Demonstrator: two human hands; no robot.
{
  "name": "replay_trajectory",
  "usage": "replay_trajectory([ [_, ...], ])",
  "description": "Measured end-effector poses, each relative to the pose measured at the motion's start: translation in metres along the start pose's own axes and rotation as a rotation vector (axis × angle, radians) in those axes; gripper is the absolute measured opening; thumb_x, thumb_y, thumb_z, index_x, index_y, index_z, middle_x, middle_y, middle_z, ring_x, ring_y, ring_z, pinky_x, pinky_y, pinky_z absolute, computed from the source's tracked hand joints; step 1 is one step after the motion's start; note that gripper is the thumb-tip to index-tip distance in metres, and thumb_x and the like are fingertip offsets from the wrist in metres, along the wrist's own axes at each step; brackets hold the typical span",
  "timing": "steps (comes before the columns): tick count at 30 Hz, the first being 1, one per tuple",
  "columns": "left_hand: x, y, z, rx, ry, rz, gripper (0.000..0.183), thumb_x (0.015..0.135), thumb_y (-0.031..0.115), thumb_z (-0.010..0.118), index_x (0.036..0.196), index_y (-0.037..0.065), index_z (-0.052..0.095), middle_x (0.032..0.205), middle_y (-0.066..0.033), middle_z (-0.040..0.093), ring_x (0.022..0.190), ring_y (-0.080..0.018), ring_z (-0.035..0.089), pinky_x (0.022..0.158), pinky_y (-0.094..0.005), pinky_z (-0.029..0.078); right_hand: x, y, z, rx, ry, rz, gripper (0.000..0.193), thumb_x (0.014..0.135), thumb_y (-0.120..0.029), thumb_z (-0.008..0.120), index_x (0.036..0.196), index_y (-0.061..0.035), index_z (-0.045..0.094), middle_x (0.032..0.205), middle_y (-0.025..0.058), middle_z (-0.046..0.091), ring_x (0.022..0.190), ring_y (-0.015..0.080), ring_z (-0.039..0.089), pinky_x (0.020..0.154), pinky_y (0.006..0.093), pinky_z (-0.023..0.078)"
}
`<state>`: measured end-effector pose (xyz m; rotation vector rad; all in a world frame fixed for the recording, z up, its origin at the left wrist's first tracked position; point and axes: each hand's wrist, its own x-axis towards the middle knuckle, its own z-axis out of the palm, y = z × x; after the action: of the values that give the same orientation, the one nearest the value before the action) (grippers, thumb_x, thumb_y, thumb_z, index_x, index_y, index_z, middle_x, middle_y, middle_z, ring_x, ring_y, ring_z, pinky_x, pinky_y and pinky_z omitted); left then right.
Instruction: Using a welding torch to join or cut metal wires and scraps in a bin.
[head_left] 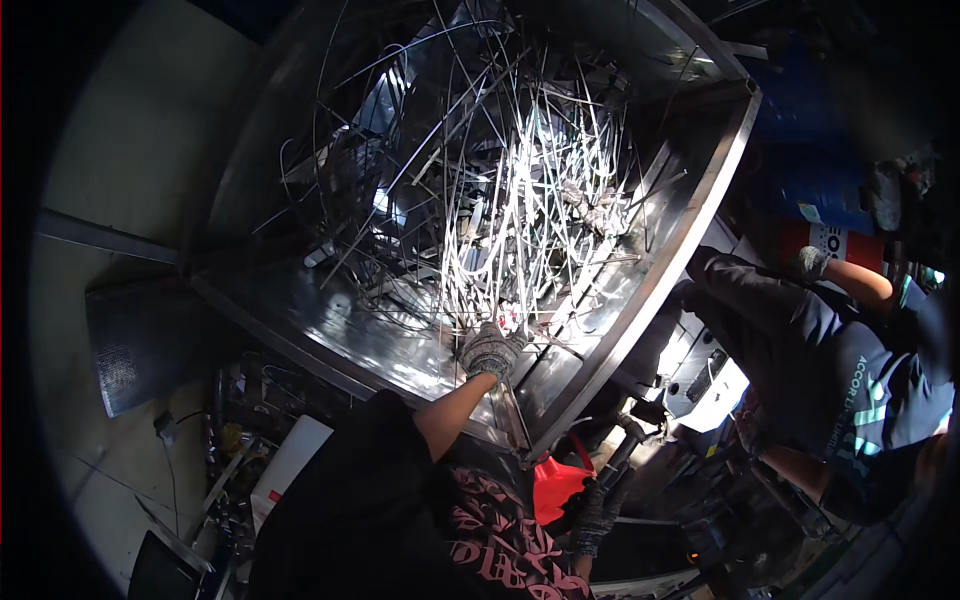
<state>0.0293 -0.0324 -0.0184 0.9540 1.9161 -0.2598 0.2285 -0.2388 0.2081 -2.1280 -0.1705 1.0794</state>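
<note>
Silvery wires (530, 200) heap in the bin (718, 187), likely for containment; left hand (492, 352) reaches in, right hand (596, 525) hangs outside; I cannot tell either's grip.

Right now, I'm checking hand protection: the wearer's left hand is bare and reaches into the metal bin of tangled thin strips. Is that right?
No: the left hand isn't bare. The head view shows it in a gray knit glove. It does reach into the metal bin of tangled thin strips.
</note>
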Motion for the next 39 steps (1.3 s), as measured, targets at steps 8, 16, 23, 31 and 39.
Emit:
replay_trajectory([
  [8,-0.043,-0.041,-0.182,-0.005,0.058,0.214,0.085,0.085,0.073,0.050,0.123,-0.001,0.064,0.127,-0.0291,0.061,0.121,-0.0397,0.058,0.100,-0.0451,0.045,0.044,0.012,0.013,0.106,-0.157,-0.240,0.076,0.096,-0.015,0.063,0.159,-0.0169,0.020,0.098,0.0017,0.061,0.063,0.0084,0.054,0.053,0.0243,0.046],
  [16,-0.126,-0.181,-0.237,-0.036,-0.021,0.282,0.055,0.092,0.052,0.057,0.124,0.008,0.067,0.124,-0.0148,0.067,0.116,-0.0296,0.061,0.102,-0.0386,0.044,0.032,-0.029,0.057,-0.148,-0.317,-0.376,0.064,0.098,-0.017,0.058,0.156,-0.0149,0.031,0.114,0.0025,0.061,0.074,0.0084,0.054,0.061,0.0253,0.047],
  [23,-0.119,-0.226,-0.305,0.382,0.072,0.268,0.055,0.096,0.057,0.044,0.118,0.014,0.069,0.121,-0.0162,0.067,0.112,-0.0331,0.063,0.098,-0.0428,0.048,0.045,-0.039,0.084,-0.293,-0.500,-0.401,0.068,0.094,-0.014,0.058,0.156,-0.0172,0.030,0.111,0.0062,0.065,0.069,0.0118,0.055,0.063,0.0297,0.049],
  [31,-0.117,-0.218,-0.203,0.251,0.212,-0.118,0.067,0.088,0.065,0.052,0.119,0.008,0.068,0.123,-0.0213,0.065,0.113,-0.0368,0.063,0.099,-0.0465,0.048,0.031,-0.107,0.166,-0.520,-0.730,-0.472,0.065,0.095,-0.011,0.056,0.155,-0.0233,0.034,0.109,0.0068,0.060,0.066,0.0140,0.055,0.058,0.0303,0.048],
  [39,-0.091,-0.195,-0.128,0.527,0.861,0.029,0.075,0.082,0.065,0.060,0.129,0.007,0.059,0.123,-0.0196,0.065,0.123,-0.0382,0.056,0.109,-0.0517,0.038,0.044,-0.167,0.301,-0.698,-0.934,-0.433,0.062,0.095,-0.009,0.056,0.153,-0.0192,0.038,0.118,0.0115,0.066,0.079,0.0158,0.059,0.074,0.0318,0.052],
])
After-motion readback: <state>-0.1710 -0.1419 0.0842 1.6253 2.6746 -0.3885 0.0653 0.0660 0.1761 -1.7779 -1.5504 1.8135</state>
